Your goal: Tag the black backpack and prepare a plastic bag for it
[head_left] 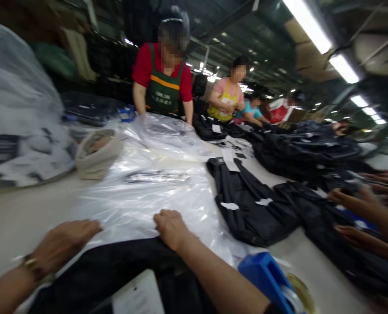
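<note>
My left hand (66,244) lies flat at the near edge of a large clear plastic bag (141,205), fingers together, with a gold-coloured watch on the wrist. My right hand (170,229) is curled on the bag's near edge, pinching the plastic. Under both forearms lies a black garment (115,274), with a white card (138,294) on it. A blue tape dispenser (266,283) stands just beyond my right forearm. Inside the bag, a dark strip (156,176) shows through the plastic.
Folded black garments (249,209) with white tags cover the long table (23,222) to the right. A co-worker's hands (360,213) reach in at the right edge. A beige sack (97,152) and a big plastic-wrapped bundle (20,109) sit at the left. Several aproned workers stand opposite.
</note>
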A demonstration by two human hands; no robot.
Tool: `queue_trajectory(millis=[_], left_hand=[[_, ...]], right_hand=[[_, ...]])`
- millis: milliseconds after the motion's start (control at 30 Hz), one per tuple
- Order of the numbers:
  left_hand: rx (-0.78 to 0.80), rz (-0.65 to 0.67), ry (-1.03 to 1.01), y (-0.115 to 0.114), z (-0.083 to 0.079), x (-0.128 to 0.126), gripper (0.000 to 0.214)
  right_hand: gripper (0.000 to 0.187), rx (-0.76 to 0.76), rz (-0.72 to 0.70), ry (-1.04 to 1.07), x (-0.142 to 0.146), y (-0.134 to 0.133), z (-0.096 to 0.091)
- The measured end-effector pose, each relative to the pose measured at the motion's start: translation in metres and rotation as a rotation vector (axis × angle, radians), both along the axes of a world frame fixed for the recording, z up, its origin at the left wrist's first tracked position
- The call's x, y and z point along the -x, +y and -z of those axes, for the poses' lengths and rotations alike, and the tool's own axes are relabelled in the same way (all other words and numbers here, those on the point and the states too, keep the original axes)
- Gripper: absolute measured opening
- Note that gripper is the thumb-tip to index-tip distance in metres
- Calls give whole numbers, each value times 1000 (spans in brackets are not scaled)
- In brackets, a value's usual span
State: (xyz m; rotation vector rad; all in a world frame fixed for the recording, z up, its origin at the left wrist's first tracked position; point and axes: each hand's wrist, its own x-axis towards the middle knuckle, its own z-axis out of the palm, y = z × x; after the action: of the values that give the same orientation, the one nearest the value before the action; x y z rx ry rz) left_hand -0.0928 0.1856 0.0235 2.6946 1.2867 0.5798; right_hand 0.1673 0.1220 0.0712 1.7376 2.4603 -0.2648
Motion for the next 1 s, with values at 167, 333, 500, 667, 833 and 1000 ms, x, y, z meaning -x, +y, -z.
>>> queue_trajectory(millis=[167, 333, 500, 667, 833, 1000], left_hand=[[-149, -41, 335, -4, -2, 12, 37], [-164, -23, 374, -13, 1, 5, 29], [-127, 16, 374, -13, -3, 14, 24], [-43, -70, 348, -11, -11, 27, 22], [82, -307, 290, -12, -22, 28, 28], [237, -731, 121, -6, -34, 39, 28]], right_hand=[[21, -59, 84, -32, -33, 3, 10], [23, -72, 106, -95, -67, -9, 20], [31, -83, 158, -45, -92, -25, 28], [22, -108, 410, 158, -115, -35, 32], [19, -140, 812, 553, -128, -39, 42], [31, -55, 1125, 1124, -121, -40, 54]])
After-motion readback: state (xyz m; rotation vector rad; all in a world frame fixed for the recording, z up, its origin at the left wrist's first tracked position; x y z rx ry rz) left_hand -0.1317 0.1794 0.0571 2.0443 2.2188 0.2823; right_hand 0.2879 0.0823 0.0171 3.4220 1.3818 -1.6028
